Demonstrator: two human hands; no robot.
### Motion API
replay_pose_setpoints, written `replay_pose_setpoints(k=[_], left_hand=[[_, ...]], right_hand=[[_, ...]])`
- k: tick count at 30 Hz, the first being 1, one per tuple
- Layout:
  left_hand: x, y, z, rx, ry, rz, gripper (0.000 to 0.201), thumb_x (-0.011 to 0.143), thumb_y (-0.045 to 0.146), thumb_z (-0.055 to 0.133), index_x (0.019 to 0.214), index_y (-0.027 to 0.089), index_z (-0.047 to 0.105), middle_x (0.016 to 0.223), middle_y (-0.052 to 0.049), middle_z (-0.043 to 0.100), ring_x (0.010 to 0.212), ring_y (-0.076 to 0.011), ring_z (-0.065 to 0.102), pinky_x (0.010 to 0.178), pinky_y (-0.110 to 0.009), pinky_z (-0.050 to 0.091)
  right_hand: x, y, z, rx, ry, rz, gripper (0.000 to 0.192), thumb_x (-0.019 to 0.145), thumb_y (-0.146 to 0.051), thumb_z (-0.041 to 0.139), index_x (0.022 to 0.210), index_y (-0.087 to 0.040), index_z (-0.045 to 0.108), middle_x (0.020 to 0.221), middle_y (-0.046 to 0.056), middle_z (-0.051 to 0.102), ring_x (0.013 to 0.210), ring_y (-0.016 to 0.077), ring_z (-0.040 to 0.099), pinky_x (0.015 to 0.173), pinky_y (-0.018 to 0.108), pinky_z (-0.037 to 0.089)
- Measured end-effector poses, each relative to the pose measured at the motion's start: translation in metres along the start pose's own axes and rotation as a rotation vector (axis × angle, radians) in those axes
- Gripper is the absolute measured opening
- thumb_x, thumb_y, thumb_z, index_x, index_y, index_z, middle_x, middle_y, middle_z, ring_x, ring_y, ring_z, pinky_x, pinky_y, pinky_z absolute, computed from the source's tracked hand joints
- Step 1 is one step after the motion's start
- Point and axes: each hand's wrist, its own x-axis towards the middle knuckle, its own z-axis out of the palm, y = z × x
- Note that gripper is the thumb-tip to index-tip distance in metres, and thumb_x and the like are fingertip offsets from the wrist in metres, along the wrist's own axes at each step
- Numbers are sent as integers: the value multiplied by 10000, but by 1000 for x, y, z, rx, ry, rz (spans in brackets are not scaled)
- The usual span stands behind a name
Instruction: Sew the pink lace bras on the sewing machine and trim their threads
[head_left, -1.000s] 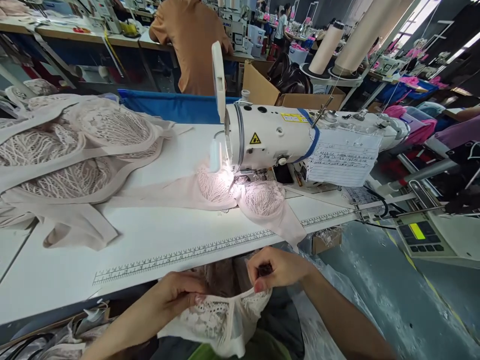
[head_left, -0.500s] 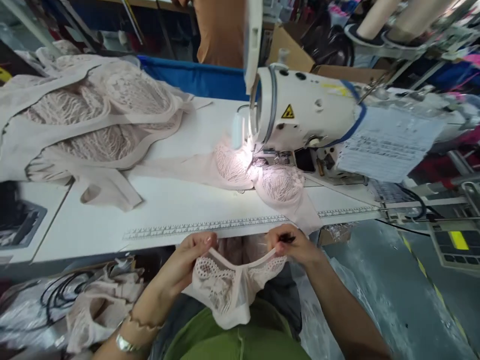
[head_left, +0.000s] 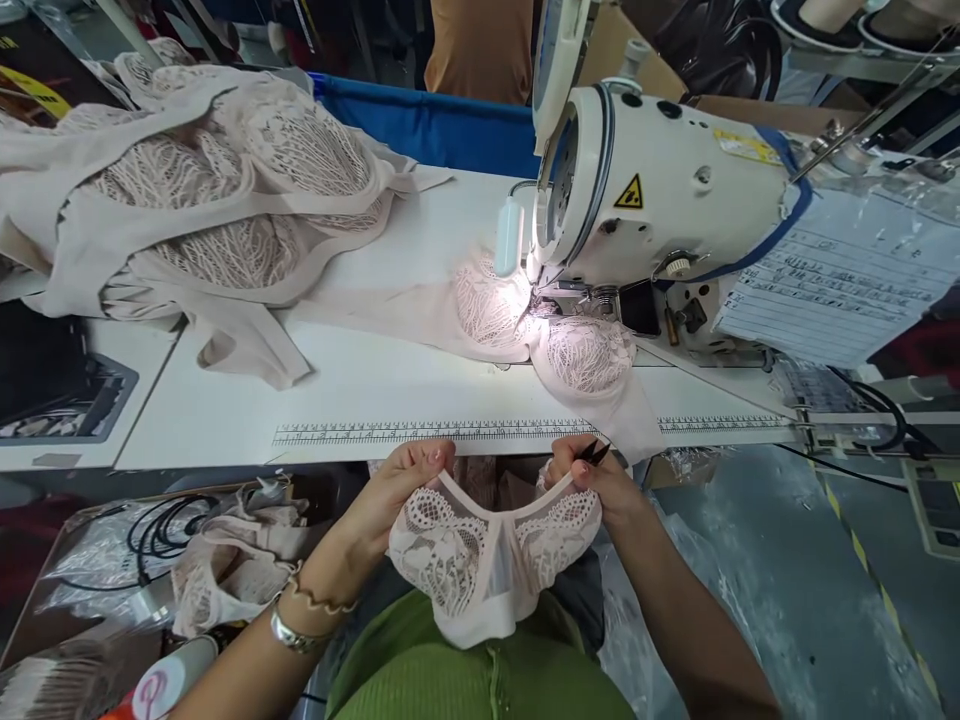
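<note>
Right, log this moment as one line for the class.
left hand: holds lace bra | right hand: holds lace bra, dark pointed tool | second bra: at sewing machine

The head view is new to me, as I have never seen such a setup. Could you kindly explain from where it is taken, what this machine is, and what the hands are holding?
There is no robot here: a person works with bare hands, and a camera on the head looks forward and down. The left hand and right hand each pinch the upper edge of a pale lace garment between the fingers, in front of the white table. A small dark pointed tool also shows at the right hand. The big white machine is a sewing machine. A lace bra lies at its lit end, and a pile of similar garments lies to the left. A printed ruler runs along the table's near edge.
</note>
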Motion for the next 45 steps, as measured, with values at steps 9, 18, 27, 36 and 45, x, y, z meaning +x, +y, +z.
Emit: replay_pose_setpoints(k=[9,18,27,36,45], left_hand=[[-1,0,1,60,29,12,639,721,516,851,559,194,323,455,92,300,399,-34,225,388,-156,224],[-1,5,-7,225,8,18,618,751,604,793,570,200,362,463,94,265,407,-44,177,394,-183,176],[1,11,-10,355,40,93,593,772,593,786,560,187,409,488,75,304,431,-57,214,423,-215,166],[2,11,-13,404,-13,89,598,792,620,755,563,185,414,504,68,307,441,-63,239,428,-214,173],[2,8,-16,352,-54,95,563,844,550,740,579,182,407,510,76,318,430,-56,240,416,-202,198]], right_hand=[[-3,-2,-2,-45,14,-35,569,726,-591,823,544,-207,444,438,-85,377,402,70,279,434,236,217],[-6,-7,-1,-79,42,26,577,719,-615,817,540,-218,438,442,-80,363,411,72,233,415,237,198],[-5,-13,1,31,36,137,559,749,-555,825,574,-209,423,481,-81,341,423,62,224,404,229,144],[-9,-12,-1,-102,31,108,587,743,-616,801,574,-208,415,482,-87,347,411,55,240,406,218,169],[-11,-15,-2,-107,33,115,596,735,-612,808,554,-211,405,465,-86,344,411,48,214,390,221,156]])
